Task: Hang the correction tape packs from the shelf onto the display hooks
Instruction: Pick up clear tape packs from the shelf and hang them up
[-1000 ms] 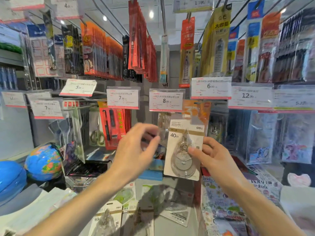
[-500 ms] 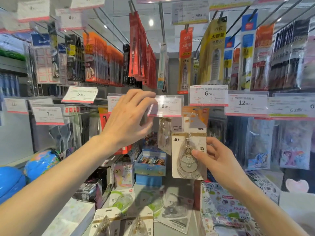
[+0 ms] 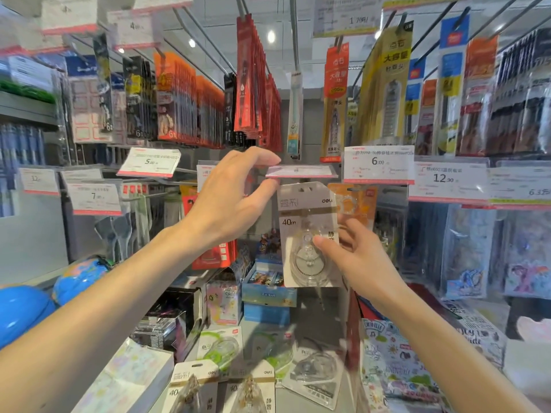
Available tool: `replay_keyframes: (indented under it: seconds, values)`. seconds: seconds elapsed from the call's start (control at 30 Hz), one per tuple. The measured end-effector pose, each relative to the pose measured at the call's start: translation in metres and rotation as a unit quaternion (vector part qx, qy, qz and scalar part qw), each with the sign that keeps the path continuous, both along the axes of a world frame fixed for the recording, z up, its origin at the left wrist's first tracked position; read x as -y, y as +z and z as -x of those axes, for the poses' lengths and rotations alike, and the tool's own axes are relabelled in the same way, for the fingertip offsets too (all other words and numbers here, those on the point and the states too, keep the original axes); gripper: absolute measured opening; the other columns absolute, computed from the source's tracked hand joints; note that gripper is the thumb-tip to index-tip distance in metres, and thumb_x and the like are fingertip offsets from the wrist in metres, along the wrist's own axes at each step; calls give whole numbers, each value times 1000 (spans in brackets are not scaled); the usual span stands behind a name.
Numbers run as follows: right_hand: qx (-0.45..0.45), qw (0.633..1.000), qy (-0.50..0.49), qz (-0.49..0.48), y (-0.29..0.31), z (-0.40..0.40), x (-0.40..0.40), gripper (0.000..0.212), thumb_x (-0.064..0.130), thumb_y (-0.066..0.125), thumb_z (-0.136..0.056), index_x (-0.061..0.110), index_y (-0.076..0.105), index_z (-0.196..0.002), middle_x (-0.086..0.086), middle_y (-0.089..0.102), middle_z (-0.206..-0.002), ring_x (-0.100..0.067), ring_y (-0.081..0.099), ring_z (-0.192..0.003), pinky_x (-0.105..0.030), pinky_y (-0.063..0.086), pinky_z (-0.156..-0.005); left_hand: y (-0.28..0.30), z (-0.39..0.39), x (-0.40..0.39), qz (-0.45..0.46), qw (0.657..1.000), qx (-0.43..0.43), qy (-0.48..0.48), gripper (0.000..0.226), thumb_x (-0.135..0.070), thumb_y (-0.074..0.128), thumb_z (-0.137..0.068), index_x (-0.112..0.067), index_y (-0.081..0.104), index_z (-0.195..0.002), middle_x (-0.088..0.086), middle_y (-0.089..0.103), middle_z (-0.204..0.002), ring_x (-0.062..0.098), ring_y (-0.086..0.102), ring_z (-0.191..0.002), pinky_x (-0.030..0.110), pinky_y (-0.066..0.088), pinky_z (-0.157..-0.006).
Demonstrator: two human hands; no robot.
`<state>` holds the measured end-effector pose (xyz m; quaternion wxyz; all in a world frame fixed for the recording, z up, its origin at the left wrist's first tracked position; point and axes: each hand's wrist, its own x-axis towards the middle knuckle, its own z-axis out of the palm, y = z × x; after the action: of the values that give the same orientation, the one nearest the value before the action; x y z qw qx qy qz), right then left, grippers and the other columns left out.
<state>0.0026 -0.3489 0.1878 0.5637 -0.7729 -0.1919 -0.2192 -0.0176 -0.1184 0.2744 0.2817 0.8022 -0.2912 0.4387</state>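
My right hand (image 3: 354,257) grips a grey-white correction tape pack (image 3: 307,222) marked 40m, held upright just under a display hook. My left hand (image 3: 235,198) pinches the hook's price tag (image 3: 301,171) and holds it flipped up flat. The pack's top slot sits directly beneath that tag. An orange pack (image 3: 357,204) hangs behind the held one. Several more correction tape packs (image 3: 220,347) lie flat on the shelf below, two grey ones (image 3: 193,386) at the near edge.
Rows of hooks with hanging pen and refill packs (image 3: 256,84) fill the space above. Price tags (image 3: 378,168) line the rail left and right. Blue globes (image 3: 77,278) sit at the left, small boxes (image 3: 268,287) at the shelf back, sticker books (image 3: 399,359) at the right.
My left hand rose from chest height to the price tag and flipped it up flat. My right hand lifted the pack up until its top reached just under the tag.
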Motion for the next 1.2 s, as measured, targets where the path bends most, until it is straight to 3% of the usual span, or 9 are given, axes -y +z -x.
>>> replay_keyframes:
  seconds: [0.17,0.4,0.5,0.77,0.87,0.97,1.03,1.1,1.2]
  values:
    - [-10,1000,-5,-22,2,-5,-13,46,36,72,-96,34,55,-139,15,72,-130,-7,64,-127,-44,50,-112,-1,1,0,29,1000,-4,0,26,-25,60,-100,-26,64,-126,-18,63,-115,4,56,-106,13,42,-89]
    - [3,999,-24,-25,3,-12,-21,47,27,71,-97,32,52,-141,21,76,-117,10,70,-105,-25,58,-99,-5,2,-1,39,999,-14,-28,28,-15,62,-100,-21,67,-127,-10,71,-116,5,64,-105,15,52,-83]
    - [7,999,-39,-24,0,-15,-24,60,25,70,-98,27,41,-150,11,75,-121,2,72,-107,-30,57,-100,-11,1,-2,42,998,-20,-31,34,-13,62,-98,-22,64,-131,-10,69,-121,3,64,-107,11,51,-85]
    - [43,990,-136,22,-17,-20,-35,75,34,62,-101,49,18,-160,19,54,-143,-17,56,-134,-49,48,-111,-82,-16,4,149,981,-110,-61,30,-18,67,-95,-39,61,-116,-25,67,-110,-2,66,-99,10,51,-79]
    - [53,985,-161,23,-22,-27,-42,73,37,58,-103,49,16,-162,7,63,-132,-12,65,-117,-44,53,-100,-110,-42,13,175,967,-181,-48,28,-25,64,-99,-34,59,-125,-24,67,-115,-5,63,-108,13,50,-88]
    - [46,983,-178,22,-25,-37,-51,70,37,56,-104,40,18,-163,3,69,-126,-3,70,-97,-37,54,-91,-113,-71,22,164,960,-222,-56,55,-43,56,-102,-36,36,-153,-22,57,-138,-9,53,-125,22,45,-102]
    - [30,981,-189,20,-27,-44,-54,64,33,54,-105,31,23,-161,-3,66,-137,-13,68,-111,-41,52,-100,-111,-88,27,158,954,-243,-76,65,-52,49,-102,-49,16,-158,-40,60,-111,-26,57,-96,11,47,-83]
    - [10,978,-207,16,-29,-52,-57,51,32,54,-105,18,39,-152,-10,63,-139,-28,62,-125,-46,50,-105,-109,-102,31,165,946,-264,-94,66,-67,41,-98,-63,2,-152,-39,66,-78,-18,64,-64,8,50,-58]
    - [4,976,-216,0,-30,-60,-61,45,30,55,-105,17,44,-147,-6,62,-140,-24,60,-127,-41,50,-102,-109,-120,33,161,944,-267,-110,55,-80,31,-93,-83,-4,-134,-24,62,-110,-11,63,-49,1,41,-42]
